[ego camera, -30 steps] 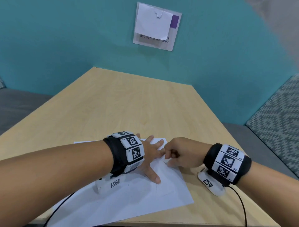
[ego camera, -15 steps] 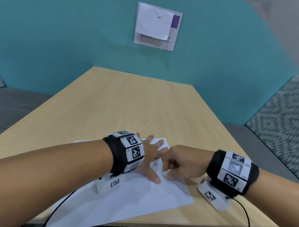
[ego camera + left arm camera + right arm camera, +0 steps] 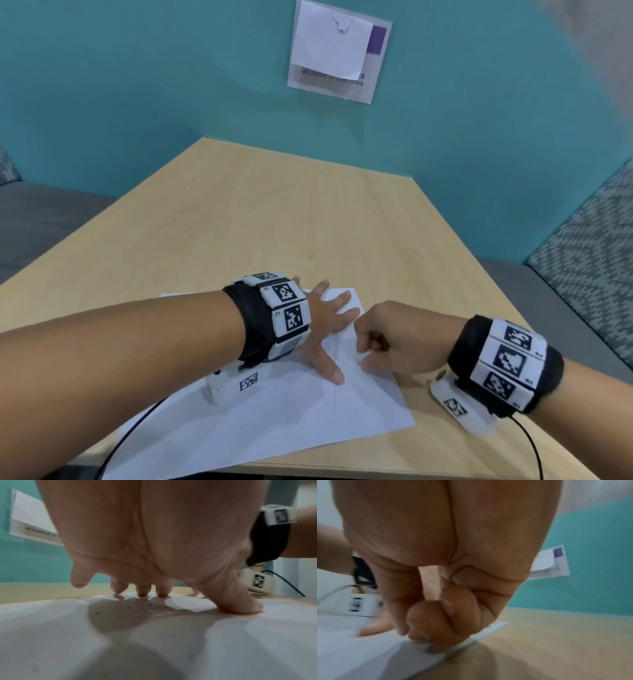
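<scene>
A white sheet of paper point(image 3: 274, 411) lies on the light wooden table point(image 3: 291, 222) near its front edge. My left hand point(image 3: 325, 329) rests flat on the sheet's far right part, fingers spread and straight; in the left wrist view its fingertips point(image 3: 143, 590) and thumb press the paper point(image 3: 154, 649). My right hand point(image 3: 394, 339) is a curled fist just right of the left hand. In the right wrist view the right hand point(image 3: 436, 615) bears down with curled fingers and thumb on the paper point(image 3: 359, 649) along its right edge. Whether that edge is a fold is unclear.
A teal wall with a small sign point(image 3: 339, 51) stands behind the table. A patterned grey seat point(image 3: 589, 260) runs along the right side, and a plain grey one point(image 3: 41, 216) along the left. Black cables trail from both wrist cameras toward me.
My right fist has slid toward me along the paper's right edge, moving away from the left fingertips. The left hand and the sheet have stayed in place.
</scene>
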Motion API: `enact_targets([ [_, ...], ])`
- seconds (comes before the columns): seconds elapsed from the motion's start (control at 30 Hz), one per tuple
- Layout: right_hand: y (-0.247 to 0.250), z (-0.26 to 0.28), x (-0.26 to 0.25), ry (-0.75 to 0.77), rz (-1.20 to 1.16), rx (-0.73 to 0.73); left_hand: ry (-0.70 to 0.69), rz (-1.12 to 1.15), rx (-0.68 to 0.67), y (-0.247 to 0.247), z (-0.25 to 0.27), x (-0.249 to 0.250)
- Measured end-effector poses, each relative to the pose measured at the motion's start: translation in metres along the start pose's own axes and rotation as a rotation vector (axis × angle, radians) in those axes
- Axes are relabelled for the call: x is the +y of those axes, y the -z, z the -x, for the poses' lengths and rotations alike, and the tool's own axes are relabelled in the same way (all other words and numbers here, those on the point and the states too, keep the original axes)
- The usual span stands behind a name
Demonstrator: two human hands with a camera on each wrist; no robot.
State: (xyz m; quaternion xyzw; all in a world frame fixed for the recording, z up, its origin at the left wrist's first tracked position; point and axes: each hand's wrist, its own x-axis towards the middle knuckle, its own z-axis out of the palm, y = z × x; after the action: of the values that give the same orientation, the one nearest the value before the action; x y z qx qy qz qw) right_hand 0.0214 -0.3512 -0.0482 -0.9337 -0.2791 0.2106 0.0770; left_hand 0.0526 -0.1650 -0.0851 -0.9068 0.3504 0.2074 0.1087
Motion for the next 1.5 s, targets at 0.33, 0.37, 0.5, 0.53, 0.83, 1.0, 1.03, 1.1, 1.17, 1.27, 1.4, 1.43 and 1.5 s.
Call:
enact_targets([
  [0.33,0.000,0.004,-0.006,0.007,0.001,-0.037,-0.003,-0.005,-0.006,0.001,0.002,0.000],
  [0.37,0.002,0.003,-0.004,-0.002,-0.002,-0.032,-0.005,-0.008,-0.003,0.002,0.002,-0.001],
  [0.5,0.010,0.000,0.005,-0.072,-0.001,0.032,-0.004,0.002,0.014,0.002,0.003,0.001],
  [0.53,0.006,0.002,0.000,-0.048,0.000,0.013,-0.002,0.003,0.015,0.002,0.004,0.001],
  [0.83,0.007,-0.003,-0.006,-0.044,0.018,0.028,0.005,0.005,0.028,0.007,0.002,-0.004],
  [1.0,0.007,-0.008,-0.008,-0.035,0.008,0.060,0.028,0.059,0.078,0.014,0.014,-0.004],
  [1.03,0.008,-0.009,-0.008,-0.034,0.008,0.063,0.024,0.059,0.076,0.016,0.020,-0.003],
  [1.1,0.007,-0.010,-0.008,-0.029,0.009,0.063,0.003,0.034,0.034,0.015,0.030,-0.001],
  [1.17,0.006,-0.011,-0.009,-0.020,0.024,0.057,-0.003,0.035,-0.050,0.008,0.038,0.002],
  [1.27,0.006,-0.011,-0.013,-0.029,0.026,0.046,0.008,0.120,-0.089,-0.002,0.042,0.006],
  [1.4,-0.007,0.001,-0.033,0.094,-0.011,-0.057,0.003,0.121,-0.068,-0.007,0.040,0.008],
  [1.43,-0.010,0.004,-0.039,0.131,-0.014,-0.088,0.003,0.116,-0.065,-0.008,0.039,0.008],
  [1.5,-0.008,0.002,-0.040,0.143,0.006,-0.096,0.006,0.116,-0.058,-0.009,0.038,0.007],
])
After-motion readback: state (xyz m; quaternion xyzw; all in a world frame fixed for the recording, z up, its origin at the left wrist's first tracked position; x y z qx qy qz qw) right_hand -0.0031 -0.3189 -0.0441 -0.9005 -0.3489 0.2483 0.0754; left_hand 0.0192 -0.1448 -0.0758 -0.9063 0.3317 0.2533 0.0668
